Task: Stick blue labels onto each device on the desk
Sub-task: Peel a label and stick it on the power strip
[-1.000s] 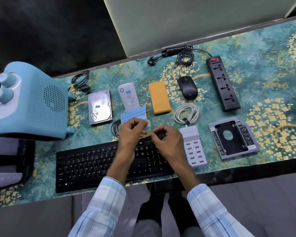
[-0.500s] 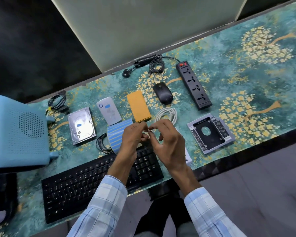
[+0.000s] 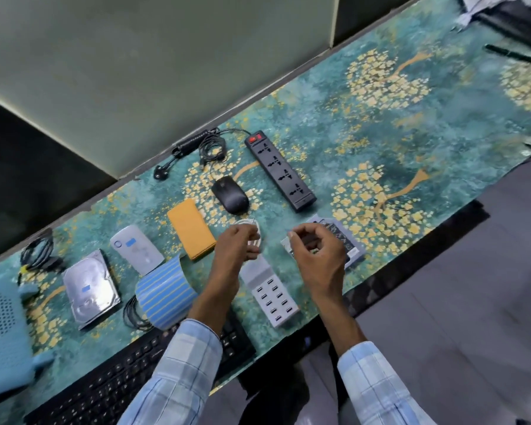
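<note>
The fingers (image 3: 293, 237) of the right hand (image 3: 318, 259) are pinching together at the tips, presumably on a freshly peeled label, though anything between them is too small and blurred to make out. The left hand (image 3: 238, 248) is curling loosely, fingers drawn in, over the white coiled cable (image 3: 253, 227); I cannot tell whether it is gripping anything. The label sheet (image 3: 166, 294) is lying curled on the bench (image 3: 411, 142), beside the keyboard (image 3: 111, 384). Only 2 devices are showing blue labels: the hard drive (image 3: 89, 289) and the white power bank (image 3: 137, 250). The orange power bank (image 3: 190, 230), mouse (image 3: 230, 194), power strip (image 3: 281, 171), USB charging hub (image 3: 270, 294) and drive caddy (image 3: 345, 240) are looking bare. The next label should be going down flat, one edge first, on a smooth face.
</note>
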A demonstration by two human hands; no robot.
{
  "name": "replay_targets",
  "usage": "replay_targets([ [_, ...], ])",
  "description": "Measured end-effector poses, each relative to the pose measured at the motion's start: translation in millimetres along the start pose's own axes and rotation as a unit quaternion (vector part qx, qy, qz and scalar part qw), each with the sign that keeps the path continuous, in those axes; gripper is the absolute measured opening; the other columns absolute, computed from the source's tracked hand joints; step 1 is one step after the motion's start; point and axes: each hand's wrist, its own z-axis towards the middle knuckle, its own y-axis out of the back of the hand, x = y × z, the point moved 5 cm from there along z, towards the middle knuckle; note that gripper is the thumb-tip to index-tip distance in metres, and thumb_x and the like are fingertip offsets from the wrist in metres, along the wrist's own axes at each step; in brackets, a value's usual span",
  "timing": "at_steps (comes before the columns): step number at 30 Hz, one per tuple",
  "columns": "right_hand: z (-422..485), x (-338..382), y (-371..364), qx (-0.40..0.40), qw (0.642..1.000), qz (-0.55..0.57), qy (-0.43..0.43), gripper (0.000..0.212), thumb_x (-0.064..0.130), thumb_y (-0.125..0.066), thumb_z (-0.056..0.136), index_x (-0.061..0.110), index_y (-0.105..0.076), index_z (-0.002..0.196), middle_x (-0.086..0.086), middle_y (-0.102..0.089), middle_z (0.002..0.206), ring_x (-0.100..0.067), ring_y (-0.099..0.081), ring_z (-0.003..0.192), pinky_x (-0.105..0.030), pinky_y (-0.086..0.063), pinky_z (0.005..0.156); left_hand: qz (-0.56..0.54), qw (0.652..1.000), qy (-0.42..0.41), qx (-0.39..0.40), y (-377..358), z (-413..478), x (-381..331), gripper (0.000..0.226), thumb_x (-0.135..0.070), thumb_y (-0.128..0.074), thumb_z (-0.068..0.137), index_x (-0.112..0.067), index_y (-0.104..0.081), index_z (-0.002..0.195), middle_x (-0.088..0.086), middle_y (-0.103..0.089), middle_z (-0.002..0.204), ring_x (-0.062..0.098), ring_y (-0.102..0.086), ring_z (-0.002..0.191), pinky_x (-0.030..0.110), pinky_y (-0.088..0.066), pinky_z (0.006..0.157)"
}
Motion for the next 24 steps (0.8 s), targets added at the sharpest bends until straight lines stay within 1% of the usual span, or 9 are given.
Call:
replay_targets([
  [2, 22, -4, 13, -0.007, 1.0, 0.006, -0.009, 0.004, 0.022, -0.078, 0.09, 0.019, -0.075, 0.089, 0.005, -0.074, 0.08, -0.009, -0.069, 0.069, -0.028, -0.057, 0.062, 0.05, 0.998, -0.03, 0.006, -25, 11, -10, 0.016, -0.025, -0.059, 0.101, -0.01, -0.062, 0.1, 0.013, -0.065, 0.101, 0.02, -0.059, 0.073, 0.029, -0.046, 0.064],
  [4, 43, -5, 21, 0.005, 1.0, 0.014, -0.014, 0.003, 0.021, -0.077, 0.091, 0.019, -0.076, 0.089, 0.004, -0.074, 0.08, -0.01, -0.069, 0.066, -0.022, -0.053, 0.059, 0.092, 0.994, -0.051, -0.012, -46, 23, -18, 0.024, -0.029, -0.063, 0.099, -0.009, -0.059, 0.111, 0.009, -0.063, 0.106, 0.019, -0.064, 0.08, 0.033, -0.052, 0.069],
  [7, 70, -8, 26, 0.025, 0.999, 0.015, -0.018, 0.003, 0.02, -0.077, 0.09, 0.018, -0.076, 0.089, 0.004, -0.074, 0.081, -0.009, -0.067, 0.063, -0.018, -0.05, 0.057, 0.169, 0.982, -0.062, -0.049, -76, 40, -28, 0.051, -0.044, -0.071, 0.089, -0.016, -0.05, 0.126, 0.006, -0.06, 0.118, 0.026, -0.065, 0.102, 0.049, -0.056, 0.093],
  [10, 93, -6, 30, 0.041, 0.999, 0.019, -0.019, 0.003, 0.019, -0.078, 0.089, 0.017, -0.076, 0.087, 0.007, -0.075, 0.083, -0.005, -0.067, 0.063, -0.018, -0.05, 0.058, 0.249, 0.962, -0.077, -0.085, -102, 51, -40, 0.073, -0.048, -0.073, 0.085, -0.012, -0.042, 0.14, 0.013, -0.055, 0.134, 0.032, -0.06, 0.112, 0.045, -0.053, 0.094],
  [12, 105, -5, 31, 0.051, 0.998, 0.031, -0.025, 0.003, 0.019, -0.078, 0.089, 0.016, -0.076, 0.088, 0.007, -0.076, 0.083, -0.003, -0.067, 0.064, -0.015, -0.05, 0.059, 0.291, 0.948, -0.091, -0.097, -117, 59, -45, 0.086, -0.049, -0.074, 0.084, -0.007, -0.033, 0.147, 0.018, -0.043, 0.144, 0.039, -0.056, 0.119, 0.042, -0.049, 0.092],
  [14, 113, -4, 33, 0.056, 0.997, 0.042, -0.036, 0.002, 0.017, -0.078, 0.088, 0.016, -0.076, 0.088, 0.007, -0.076, 0.083, -0.002, -0.067, 0.062, -0.016, -0.051, 0.058, 0.318, 0.939, -0.089, -0.099, -130, 66, -46, 0.1, -0.052, -0.074, 0.083, -0.005, -0.021, 0.153, 0.02, -0.032, 0.147, 0.046, -0.052, 0.124, 0.046, -0.05, 0.095],
  [17, 126, -5, 36, 0.06, 0.996, 0.047, -0.041, 0.003, 0.016, -0.077, 0.088, 0.018, -0.076, 0.087, 0.008, -0.075, 0.08, -0.003, -0.067, 0.06, -0.021, -0.054, 0.054, 0.359, 0.923, -0.08, -0.112, -142, 77, -48, 0.117, -0.055, -0.074, 0.081, 0.001, -0.007, 0.158, 0.022, -0.025, 0.15, 0.048, -0.049, 0.129, 0.053, -0.05, 0.099],
  [22, 139, -10, 40, 0.073, 0.995, 0.041, -0.052, 0.004, 0.019, -0.079, 0.088, 0.019, -0.075, 0.085, 0.01, -0.075, 0.079, -0.001, -0.062, 0.056, -0.015, -0.046, 0.055, 0.376, 0.916, -0.057, -0.126, -143, 89, -54, 0.119, -0.058, -0.078, 0.077, 0.008, -0.015, 0.153, 0.024, -0.032, 0.152, 0.044, -0.054, 0.127, 0.049, -0.052, 0.095],
  [24, 143, -12, 41, 0.079, 0.994, 0.045, -0.059, 0.007, 0.019, -0.079, 0.088, 0.021, -0.074, 0.084, 0.011, -0.074, 0.079, -0.001, -0.06, 0.055, -0.016, -0.047, 0.054, 0.379, 0.915, -0.048, -0.131, -138, 91, -57, 0.114, -0.066, -0.073, 0.073, 0.008, -0.03, 0.148, 0.023, -0.046, 0.145, 0.04, -0.061, 0.117, 0.044, -0.056, 0.087],
])
